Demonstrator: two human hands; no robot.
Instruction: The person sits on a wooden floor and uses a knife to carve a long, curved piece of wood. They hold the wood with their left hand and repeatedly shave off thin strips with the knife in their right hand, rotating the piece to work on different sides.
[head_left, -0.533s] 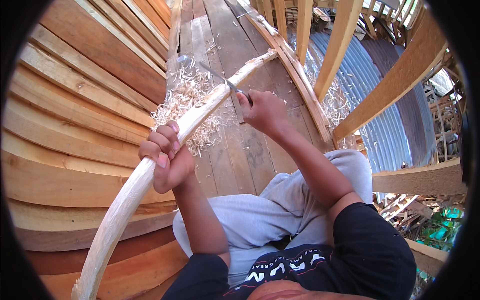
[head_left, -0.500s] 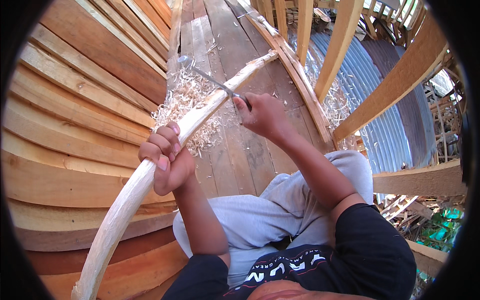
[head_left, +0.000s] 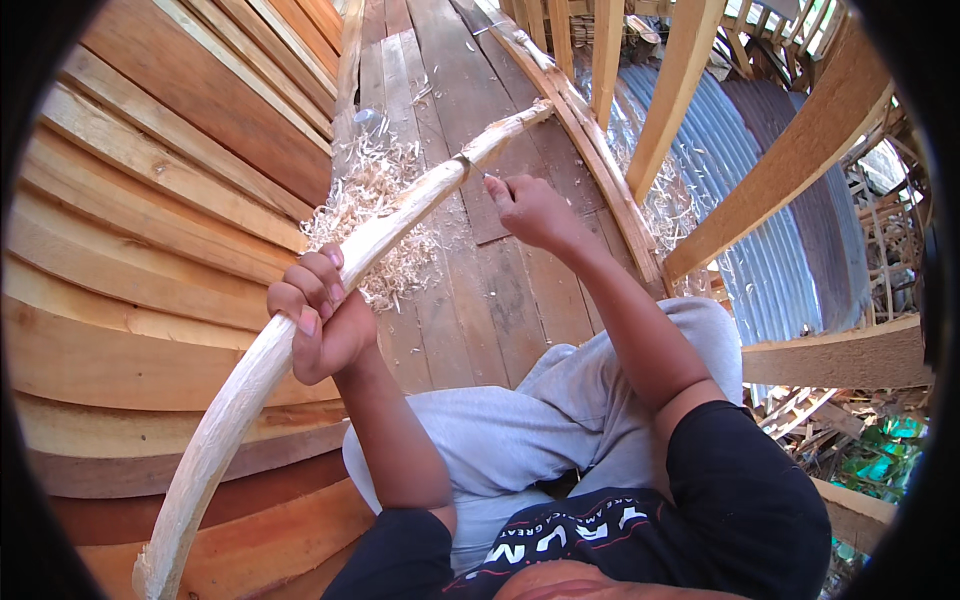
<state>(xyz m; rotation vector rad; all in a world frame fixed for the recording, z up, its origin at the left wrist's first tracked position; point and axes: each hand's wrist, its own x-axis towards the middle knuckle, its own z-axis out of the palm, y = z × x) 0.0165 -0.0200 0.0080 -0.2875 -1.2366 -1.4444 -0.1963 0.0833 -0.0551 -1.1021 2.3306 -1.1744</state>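
Observation:
A long, pale, debarked wooden pole (head_left: 405, 212) slants from the lower left up to the far right, its far end by the wooden rail. My left hand (head_left: 325, 312) is wrapped round the pole near its middle, thumb on the near side. Farther along, my right hand (head_left: 537, 212) is closed on the handle of a knife (head_left: 463, 160). Its narrow blade lies across the pole, seen almost edge-on. The handle is mostly hidden in my fist. Curled wood shavings (head_left: 370, 205) are heaped on the floor beyond and beneath the pole.
Stacked boards (head_left: 150, 240) line the left side. A clear glass (head_left: 368, 122) stands by the shavings on the plank floor (head_left: 440, 330). On the right, wooden posts (head_left: 672, 100) rise beside corrugated metal sheets (head_left: 770, 230). My legs in grey trousers (head_left: 500, 425) are folded below the pole.
My right hand has moved slightly outward to the right and turned, swinging the blade from pointing past the pole toward the glass to lying across the wood. The pole and left hand shifted slightly left.

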